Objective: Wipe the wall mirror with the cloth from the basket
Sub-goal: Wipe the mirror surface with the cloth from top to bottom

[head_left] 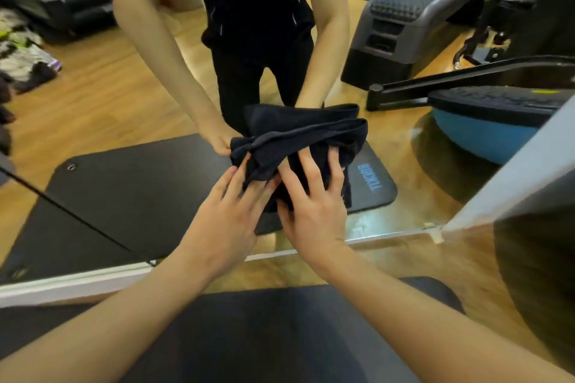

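A dark, bunched cloth [298, 146] lies pressed against the wall mirror [124, 109], low down near its bottom frame. My right hand [314, 196] presses on the cloth with spread, straight fingers. My left hand [227, 211] touches the cloth's left edge, fingers extended onto the folds. The mirror reflects my arms, the cloth and a person in black clothes. No basket is in view.
The mirror's white bottom frame [93, 277] runs along the wood floor. A black mat [280, 336] lies under me. A second mat, a grey step platform [413, 19], a blue balance ball [491, 130] and a black machine bar show as reflections. A dark object [541, 274] stands right.
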`<state>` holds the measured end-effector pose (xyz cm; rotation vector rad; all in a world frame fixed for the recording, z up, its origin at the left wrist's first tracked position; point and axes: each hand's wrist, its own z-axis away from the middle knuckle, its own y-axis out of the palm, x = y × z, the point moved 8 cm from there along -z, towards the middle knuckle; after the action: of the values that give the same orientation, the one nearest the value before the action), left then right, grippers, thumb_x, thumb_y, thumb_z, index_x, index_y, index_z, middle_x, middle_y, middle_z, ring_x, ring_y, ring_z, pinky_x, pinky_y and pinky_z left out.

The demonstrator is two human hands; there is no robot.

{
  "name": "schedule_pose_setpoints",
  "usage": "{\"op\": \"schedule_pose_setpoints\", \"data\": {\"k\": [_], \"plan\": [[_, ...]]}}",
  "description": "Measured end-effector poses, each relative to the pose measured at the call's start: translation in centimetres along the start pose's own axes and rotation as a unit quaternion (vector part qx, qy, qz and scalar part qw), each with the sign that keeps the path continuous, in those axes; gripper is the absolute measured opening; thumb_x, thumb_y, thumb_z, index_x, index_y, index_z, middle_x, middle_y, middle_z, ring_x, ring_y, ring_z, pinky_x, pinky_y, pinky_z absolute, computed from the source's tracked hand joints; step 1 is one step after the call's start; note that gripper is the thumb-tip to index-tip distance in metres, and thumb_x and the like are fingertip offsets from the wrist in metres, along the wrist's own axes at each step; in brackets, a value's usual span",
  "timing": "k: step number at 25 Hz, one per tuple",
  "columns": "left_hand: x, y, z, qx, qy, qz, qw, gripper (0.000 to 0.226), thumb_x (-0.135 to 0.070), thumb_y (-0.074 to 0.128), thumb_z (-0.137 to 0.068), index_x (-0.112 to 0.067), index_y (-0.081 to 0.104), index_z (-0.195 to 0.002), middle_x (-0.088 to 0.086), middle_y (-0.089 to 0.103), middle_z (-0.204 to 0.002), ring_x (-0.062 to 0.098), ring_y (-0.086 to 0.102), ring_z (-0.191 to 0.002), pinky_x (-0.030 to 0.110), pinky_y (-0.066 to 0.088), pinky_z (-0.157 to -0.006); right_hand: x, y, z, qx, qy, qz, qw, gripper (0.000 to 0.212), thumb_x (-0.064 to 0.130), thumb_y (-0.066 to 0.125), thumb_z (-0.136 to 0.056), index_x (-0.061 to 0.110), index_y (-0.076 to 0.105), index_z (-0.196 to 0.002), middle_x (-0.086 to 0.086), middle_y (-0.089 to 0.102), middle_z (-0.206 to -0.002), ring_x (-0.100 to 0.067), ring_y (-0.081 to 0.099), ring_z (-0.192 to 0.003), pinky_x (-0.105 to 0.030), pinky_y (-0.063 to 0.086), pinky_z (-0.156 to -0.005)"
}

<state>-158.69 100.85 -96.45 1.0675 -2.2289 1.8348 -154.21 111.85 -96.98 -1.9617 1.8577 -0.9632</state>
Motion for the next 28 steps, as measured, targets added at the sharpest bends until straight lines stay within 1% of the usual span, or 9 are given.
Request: {"op": "schedule_pose_setpoints", "data": {"k": [4,7,13,15,17,20,23,26,28], "plan": [[5.6,1.8,6.6,0.047,-0.032,-0.022,0.998,0.095,-0.030,0.056,-0.084,-0.002,0.008,-0.161,0.023,0.003,-0.170,0.048,0.003,-0.156,0.058,0.015,-0.127,8.1,3.7,0.3,0.025,-0.009,-0.021,0.999,0.062,0.022,0.072,-0.089,0.021,0.055,-0.148,-0.008,0.030,-0.161,-0.050,0.023,-0.146,-0.067,0.049,-0.099],[9.2,2.6,10.7,0.077,-0.053,-0.026,0.995,0.098,-0.030,0.065,-0.080,-0.002,0.019,-0.161,0.024,0.013,-0.169,0.050,0.012,-0.155,0.061,0.018,-0.125,13.2,6.2,0.5,0.060,-0.006,-0.028,0.998,0.067,0.023,0.075,-0.087,0.020,0.051,-0.150,-0.007,0.027,-0.161,-0.051,0.023,-0.144,-0.068,0.053,-0.094],[15.3,4.3,18.7,0.142,-0.110,-0.028,0.983,0.099,-0.028,0.075,-0.076,-0.002,0.028,-0.159,0.026,0.016,-0.168,0.053,0.028,-0.147,0.066,0.020,-0.122,23.1,11.5,1.8,0.152,-0.077,-0.004,0.985,0.076,0.023,0.063,-0.090,0.017,0.031,-0.159,-0.009,0.012,-0.166,-0.054,0.015,-0.146,-0.073,0.037,-0.110],[15.7,5.1,19.5,0.140,-0.119,-0.013,0.983,0.102,-0.024,0.077,-0.073,-0.002,0.027,-0.160,0.027,0.013,-0.168,0.055,0.028,-0.146,0.068,0.020,-0.121,23.9,12.7,2.3,0.163,-0.078,0.002,0.984,0.078,0.024,0.057,-0.092,0.017,0.024,-0.162,-0.010,0.008,-0.167,-0.052,0.010,-0.148,-0.072,0.033,-0.113],[15.1,6.5,19.8,0.140,-0.130,0.006,0.982,0.103,-0.022,0.077,-0.075,-0.003,0.023,-0.161,0.026,0.005,-0.169,0.058,0.021,-0.148,0.070,0.019,-0.120,23.6,13.6,3.1,0.169,-0.086,0.005,0.982,0.080,0.025,0.050,-0.092,0.017,0.015,-0.164,-0.009,0.003,-0.167,-0.050,0.003,-0.150,-0.071,0.028,-0.116],[13.4,8.8,20.3,0.147,-0.153,0.047,0.976,0.106,-0.019,0.076,-0.077,-0.006,0.016,-0.163,0.024,-0.004,-0.170,0.055,0.008,-0.153,0.072,0.019,-0.119,22.4,15.0,5.1,0.190,-0.122,0.013,0.974,0.088,0.027,0.056,-0.093,0.017,0.006,-0.164,-0.008,-0.004,-0.168,-0.046,-0.003,-0.152,-0.070,0.026,-0.119],[11.9,10.8,20.9,0.170,-0.162,0.094,0.968,0.110,-0.019,0.076,-0.074,-0.010,0.013,-0.164,0.019,-0.012,-0.171,0.053,0.001,-0.154,0.071,0.019,-0.120,21.2,16.1,7.0,0.201,-0.140,0.024,0.969,0.088,0.029,0.056,-0.093,0.018,0.006,-0.165,-0.005,-0.001,-0.170,-0.042,-0.003,-0.154,-0.066,0.022,-0.122],[10.0,12.1,20.9,0.194,-0.146,0.125,0.962,0.106,-0.025,0.069,-0.079,-0.011,0.009,-0.164,0.018,-0.016,-0.170,0.048,-0.012,-0.155,0.066,0.015,-0.124,19.4,16.9,8.8,0.208,-0.145,0.019,0.967,0.080,0.025,0.042,-0.093,0.017,0.007,-0.165,-0.004,-0.004,-0.169,-0.040,-0.003,-0.154,-0.064,0.021,-0.123],[8.6,12.4,20.3,0.202,-0.135,0.131,0.961,0.102,-0.029,0.062,-0.081,-0.007,0.007,-0.164,0.020,-0.018,-0.169,0.048,-0.014,-0.153,0.063,0.014,-0.125,17.6,16.8,9.4,0.202,-0.152,0.017,0.967,0.077,0.023,0.039,-0.095,0.017,0.008,-0.165,-0.003,-0.005,-0.170,-0.038,-0.004,-0.156,-0.062,0.019,-0.125]]}}
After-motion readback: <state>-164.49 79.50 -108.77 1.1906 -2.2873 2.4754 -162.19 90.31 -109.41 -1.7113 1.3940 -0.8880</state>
